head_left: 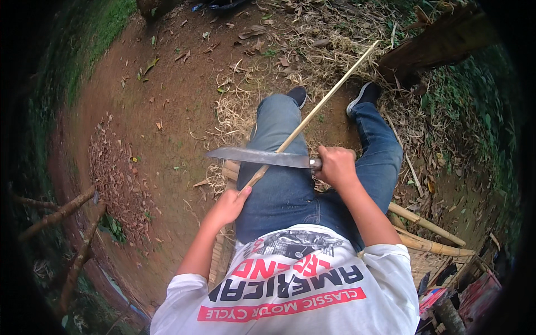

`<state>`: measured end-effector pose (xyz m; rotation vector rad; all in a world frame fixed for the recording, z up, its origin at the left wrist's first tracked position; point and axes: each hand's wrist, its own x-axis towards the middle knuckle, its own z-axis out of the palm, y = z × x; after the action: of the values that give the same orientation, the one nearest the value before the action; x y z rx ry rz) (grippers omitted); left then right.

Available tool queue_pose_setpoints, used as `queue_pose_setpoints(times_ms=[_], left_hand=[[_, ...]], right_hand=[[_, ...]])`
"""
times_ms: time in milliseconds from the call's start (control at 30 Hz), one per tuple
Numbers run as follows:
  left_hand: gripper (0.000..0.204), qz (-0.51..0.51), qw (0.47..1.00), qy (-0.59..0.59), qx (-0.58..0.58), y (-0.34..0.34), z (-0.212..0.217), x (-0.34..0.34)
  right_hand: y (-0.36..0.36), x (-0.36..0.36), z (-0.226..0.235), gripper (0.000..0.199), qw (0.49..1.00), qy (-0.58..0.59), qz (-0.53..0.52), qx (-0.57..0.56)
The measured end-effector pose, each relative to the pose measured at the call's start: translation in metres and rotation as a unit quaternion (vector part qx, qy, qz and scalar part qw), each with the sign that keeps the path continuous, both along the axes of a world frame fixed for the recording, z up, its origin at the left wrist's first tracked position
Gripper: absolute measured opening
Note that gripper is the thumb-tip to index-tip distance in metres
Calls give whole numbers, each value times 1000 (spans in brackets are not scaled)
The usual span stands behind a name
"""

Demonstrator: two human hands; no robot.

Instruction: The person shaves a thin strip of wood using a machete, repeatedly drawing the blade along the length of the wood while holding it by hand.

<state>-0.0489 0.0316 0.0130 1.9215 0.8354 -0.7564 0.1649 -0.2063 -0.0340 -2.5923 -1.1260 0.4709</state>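
The left hand is closed around the lower end of a long thin stick, its thumb lying along the top. From that hand the stick runs forward and to the right, over the thigh of the jeans, its far end well ahead of both hands. The right hand is wrapped tightly around the handle of a big knife. The blade reaches leftward from the right hand and crosses over the stick just ahead of the left hand, its tip past the stick on the left side.

Ahead of the left hand, curly shavings lie on the bare dirt. The left shoe is ahead of the hands, between them; the right shoe is farther right, near a tree trunk. Behind and right of the right hand are bamboo poles. Well to the left of the left hand lie dry leaves, with rough branches beyond.
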Motion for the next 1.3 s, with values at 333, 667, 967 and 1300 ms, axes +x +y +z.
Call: queue_pose_setpoints(times_ms=[333, 667, 967, 1300], left_hand=[[71, -7, 1000, -1, 15, -1, 3, 3], [69, -4, 998, -10, 64, -7, 4, 2], [68, -24, 997, -6, 70, -6, -2, 6], [66, -16, 996, -5, 92, -8, -3, 1]], right_hand=[[-72, 83, 8, 20, 961, -60, -261, -70], [44, 3, 9, 17, 993, 118, -6, -2], [-20, 96, 1, 19, 987, 40, -112, -106], [36, 47, 15, 15, 994, 68, 36, -83]])
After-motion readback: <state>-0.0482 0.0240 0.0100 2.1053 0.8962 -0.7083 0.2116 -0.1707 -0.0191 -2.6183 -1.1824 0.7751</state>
